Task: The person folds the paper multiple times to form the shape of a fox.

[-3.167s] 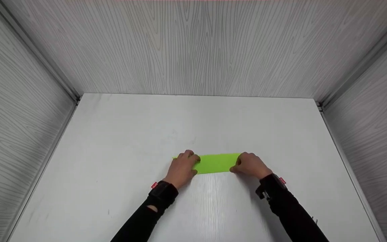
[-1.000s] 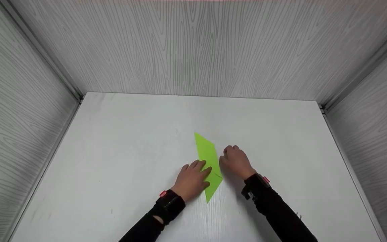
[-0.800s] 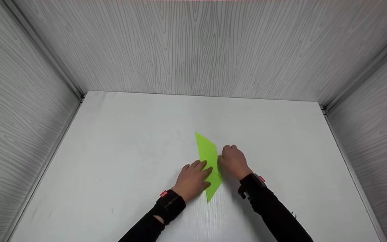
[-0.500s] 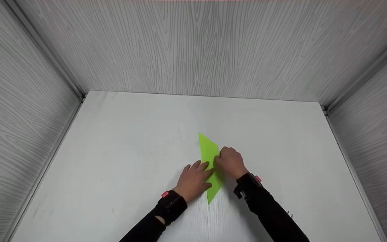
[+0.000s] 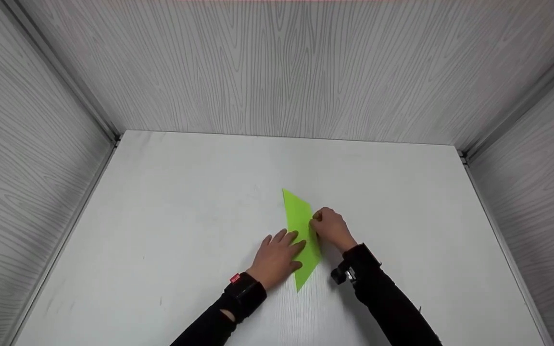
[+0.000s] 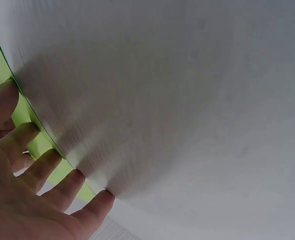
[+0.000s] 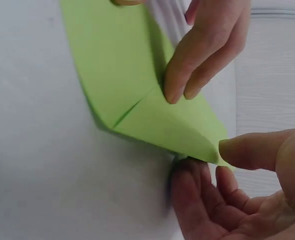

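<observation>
A bright green sheet of folded paper point(image 5: 298, 214) lies on the white table, its long sides running away from me and its two ends slanting to points. My left hand point(image 5: 277, 257) rests on its left side with fingers spread and fairly straight. At the right edge, my right hand point(image 5: 332, 228) pinches the paper. In the right wrist view, the thumb of the right hand point(image 7: 252, 195) is on top of the sheet point(image 7: 117, 60) and curled fingers are beneath its slightly raised edge. A short slanted line crosses the paper there. Fingertips of the left hand point(image 6: 37, 190) reach past the paper's left edge.
A white tabletop point(image 5: 185, 202) surrounds the paper. Grey wood-grained panels stand at the back point(image 5: 277, 67), the left point(image 5: 27, 168) and the right point(image 5: 532, 168). Black bands point(image 5: 245, 294) are on both wrists, over dark sleeves.
Since the oldest frame the paper has turned from crosswise to lengthwise. Over the last second my right hand has come in to the right edge and gripped it; the left has stayed nearly still.
</observation>
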The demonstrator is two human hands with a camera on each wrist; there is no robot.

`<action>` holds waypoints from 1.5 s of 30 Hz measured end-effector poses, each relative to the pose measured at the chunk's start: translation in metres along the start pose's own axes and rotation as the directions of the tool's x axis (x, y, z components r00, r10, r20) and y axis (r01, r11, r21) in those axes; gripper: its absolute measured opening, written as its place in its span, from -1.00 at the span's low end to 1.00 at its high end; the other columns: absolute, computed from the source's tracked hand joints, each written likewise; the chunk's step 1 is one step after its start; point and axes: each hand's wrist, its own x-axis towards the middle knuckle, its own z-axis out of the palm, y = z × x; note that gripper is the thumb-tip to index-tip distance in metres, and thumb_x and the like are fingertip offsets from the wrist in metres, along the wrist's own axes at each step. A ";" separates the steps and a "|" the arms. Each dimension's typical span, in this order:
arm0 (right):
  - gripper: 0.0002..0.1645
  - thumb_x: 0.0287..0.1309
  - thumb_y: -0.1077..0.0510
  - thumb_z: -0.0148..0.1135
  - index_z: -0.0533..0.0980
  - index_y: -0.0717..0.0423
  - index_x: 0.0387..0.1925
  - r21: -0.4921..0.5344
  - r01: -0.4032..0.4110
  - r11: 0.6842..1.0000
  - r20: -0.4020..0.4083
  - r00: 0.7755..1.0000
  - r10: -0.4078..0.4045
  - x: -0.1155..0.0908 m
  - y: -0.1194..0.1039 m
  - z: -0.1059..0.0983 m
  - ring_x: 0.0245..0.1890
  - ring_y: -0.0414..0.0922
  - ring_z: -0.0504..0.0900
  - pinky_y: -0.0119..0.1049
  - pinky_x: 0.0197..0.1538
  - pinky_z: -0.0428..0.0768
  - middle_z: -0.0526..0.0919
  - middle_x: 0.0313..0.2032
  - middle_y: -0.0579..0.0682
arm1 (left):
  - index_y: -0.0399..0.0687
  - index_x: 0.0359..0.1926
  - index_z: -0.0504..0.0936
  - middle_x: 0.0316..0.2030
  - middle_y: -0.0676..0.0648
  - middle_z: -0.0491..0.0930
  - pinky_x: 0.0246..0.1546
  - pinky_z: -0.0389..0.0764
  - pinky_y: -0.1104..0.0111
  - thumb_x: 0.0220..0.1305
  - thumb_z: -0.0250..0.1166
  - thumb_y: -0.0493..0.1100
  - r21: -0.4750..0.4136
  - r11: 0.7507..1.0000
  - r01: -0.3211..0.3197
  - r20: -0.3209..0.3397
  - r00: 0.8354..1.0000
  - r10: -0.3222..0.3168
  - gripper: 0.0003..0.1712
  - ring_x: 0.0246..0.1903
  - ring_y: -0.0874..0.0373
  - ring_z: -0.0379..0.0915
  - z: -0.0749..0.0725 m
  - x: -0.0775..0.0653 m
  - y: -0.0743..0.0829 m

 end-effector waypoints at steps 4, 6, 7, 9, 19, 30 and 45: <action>-0.62 0.37 0.19 0.13 0.59 0.34 0.09 0.059 -0.008 0.998 0.000 1.000 0.008 0.000 0.004 0.000 -0.23 -0.03 0.72 -0.29 -0.16 0.61 0.73 -0.02 0.25 | 0.13 0.43 0.57 0.48 -0.10 0.46 0.44 0.43 -0.17 0.44 0.36 0.08 -0.012 1.000 -0.005 -0.006 1.000 0.005 -0.41 0.52 -0.15 0.33 0.000 -0.001 0.000; -0.61 0.39 0.18 0.17 0.62 0.34 0.11 0.067 -0.008 0.998 0.000 1.000 0.008 0.001 0.004 -0.001 -0.28 -0.06 0.74 -0.31 -0.20 0.62 0.76 -0.04 0.24 | 0.13 0.43 0.56 0.49 -0.10 0.45 0.45 0.42 -0.17 0.44 0.35 0.07 -0.021 1.000 -0.002 0.001 1.000 0.002 -0.41 0.53 -0.16 0.31 0.000 -0.001 0.000; -0.62 0.39 0.18 0.19 0.64 0.34 0.09 0.066 -0.003 0.998 0.000 1.000 0.003 0.001 0.004 -0.001 -0.31 -0.08 0.74 -0.33 -0.23 0.62 0.77 -0.07 0.24 | 0.14 0.44 0.55 0.49 -0.10 0.44 0.46 0.41 -0.17 0.44 0.35 0.07 -0.026 1.000 -0.002 0.004 1.000 0.002 -0.40 0.53 -0.16 0.31 0.000 -0.001 0.000; -0.67 0.39 0.18 0.23 0.69 0.31 0.03 0.058 0.003 0.998 -0.003 1.000 -0.003 0.002 0.004 -0.002 -0.38 -0.14 0.70 -0.38 -0.30 0.56 0.79 -0.15 0.19 | 0.16 0.46 0.53 0.50 -0.10 0.43 0.47 0.40 -0.18 0.45 0.35 0.07 -0.034 0.999 0.002 0.012 1.000 -0.001 -0.39 0.54 -0.17 0.29 0.000 -0.001 0.000; -0.79 0.36 0.15 0.28 0.71 0.22 -0.25 0.137 -0.008 0.991 -0.009 1.000 0.009 -0.001 0.006 -0.013 -0.47 -0.24 0.56 -0.43 -0.37 0.49 0.64 -0.46 -0.09 | 0.21 0.56 0.38 0.59 -0.14 0.28 0.54 0.26 -0.25 0.48 0.32 0.02 -0.143 0.989 0.032 -0.053 0.998 -0.040 -0.31 0.57 -0.16 0.24 -0.004 0.003 -0.002; -0.70 0.45 0.15 0.25 0.68 0.32 0.00 0.325 0.036 0.945 0.017 0.999 -0.043 -0.013 0.006 -0.033 -0.21 -0.18 0.78 -0.21 0.03 0.78 0.78 -0.06 0.21 | -0.30 0.65 -0.01 0.52 -0.36 0.29 0.45 0.46 -0.07 0.57 0.22 -0.04 -0.735 0.655 0.174 -0.039 0.954 -0.297 -0.11 0.48 -0.25 0.36 -0.017 0.018 -0.007; -0.71 0.48 0.16 0.25 0.66 0.34 0.00 0.360 0.143 0.922 -0.010 0.989 -0.149 -0.027 -0.003 -0.041 -0.22 -0.19 0.78 -0.14 0.05 0.80 0.79 -0.15 0.17 | -0.32 0.13 0.70 -0.05 -0.26 0.81 -0.09 0.77 0.32 0.44 0.38 -0.13 -0.887 0.425 0.180 0.005 0.925 -0.381 -0.61 -0.06 0.02 0.79 -0.032 0.034 -0.006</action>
